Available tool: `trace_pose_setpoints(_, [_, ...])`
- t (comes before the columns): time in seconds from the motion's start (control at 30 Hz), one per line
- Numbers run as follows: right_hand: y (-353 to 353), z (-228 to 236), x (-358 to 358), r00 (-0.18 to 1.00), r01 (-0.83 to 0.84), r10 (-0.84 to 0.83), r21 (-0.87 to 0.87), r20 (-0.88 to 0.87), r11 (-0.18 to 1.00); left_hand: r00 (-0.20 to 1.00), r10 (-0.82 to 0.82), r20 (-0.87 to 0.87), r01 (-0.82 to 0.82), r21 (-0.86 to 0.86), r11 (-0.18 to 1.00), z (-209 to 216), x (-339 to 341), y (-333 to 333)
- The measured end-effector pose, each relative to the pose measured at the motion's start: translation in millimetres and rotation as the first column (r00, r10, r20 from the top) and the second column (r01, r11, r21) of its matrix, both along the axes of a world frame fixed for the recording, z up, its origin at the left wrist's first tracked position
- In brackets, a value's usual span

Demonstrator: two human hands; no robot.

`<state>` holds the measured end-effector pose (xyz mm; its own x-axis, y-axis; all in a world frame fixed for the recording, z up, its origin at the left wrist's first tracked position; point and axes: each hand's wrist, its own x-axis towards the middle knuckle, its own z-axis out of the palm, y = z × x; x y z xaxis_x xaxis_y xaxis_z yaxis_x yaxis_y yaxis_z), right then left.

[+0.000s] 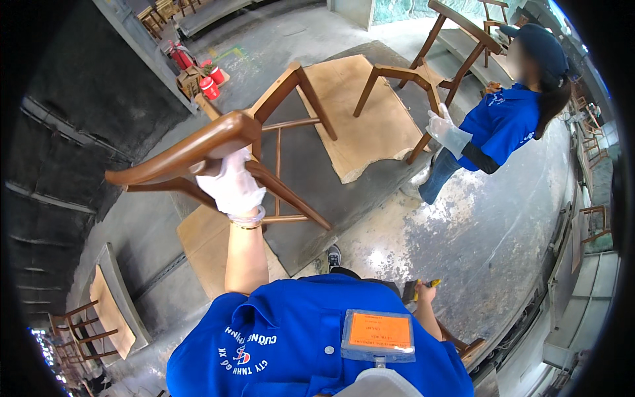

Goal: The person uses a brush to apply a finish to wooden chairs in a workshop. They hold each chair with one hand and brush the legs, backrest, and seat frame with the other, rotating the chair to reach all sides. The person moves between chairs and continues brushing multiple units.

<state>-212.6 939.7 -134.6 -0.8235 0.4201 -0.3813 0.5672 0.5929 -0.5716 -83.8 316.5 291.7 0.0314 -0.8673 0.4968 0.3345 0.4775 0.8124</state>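
My left hand (231, 186), in a thin white glove, is closed round the frame of a brown wooden chair (198, 140), just under its curved top rail. The chair has an open seat frame and lies tipped over a low covered platform, its legs pointing away from me. Low at my right side, my bare right hand (426, 292) grips a yellow-handled tool (434, 283) with a dark flat head, perhaps a brush. My chest hides part of that arm.
Brown cardboard (354, 99) covers part of the platform. Across it to the right, a co-worker (499, 126) in blue rests a gloved hand on another wooden chair (426, 73). Red containers (209, 87) stand far left. More chairs (84, 327) are at lower left.
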Motion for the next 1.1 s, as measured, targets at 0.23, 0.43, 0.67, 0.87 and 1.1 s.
trace_pose_setpoints(0.23, [-45,16,6,0.976,-0.207,0.200,0.088,0.081,0.974,0.973,0.017,0.230,-0.007,-0.044,0.999,-2,-79,38])
trace_pose_setpoints(0.43, [-116,24,-19,0.947,-0.321,0.321,-0.082,-0.006,0.944,0.714,-0.372,0.593,0.421,0.061,0.905,-5,-107,56])
trace_pose_setpoints(0.67, [-154,46,-25,0.868,-0.484,0.487,0.053,-0.099,0.873,0.773,-0.172,0.611,0.123,0.121,0.985,-87,15,37])
trace_pose_setpoints(0.87, [-126,25,-29,0.922,-0.384,0.382,-0.020,-0.060,0.923,0.864,-0.020,0.503,-0.019,0.073,0.997,-102,47,-32])
trace_pose_setpoints(1.1, [-205,73,-80,0.939,-0.304,0.070,-0.715,-0.337,0.630,0.917,-0.225,0.328,0.140,0.265,0.954,-80,7,-18])
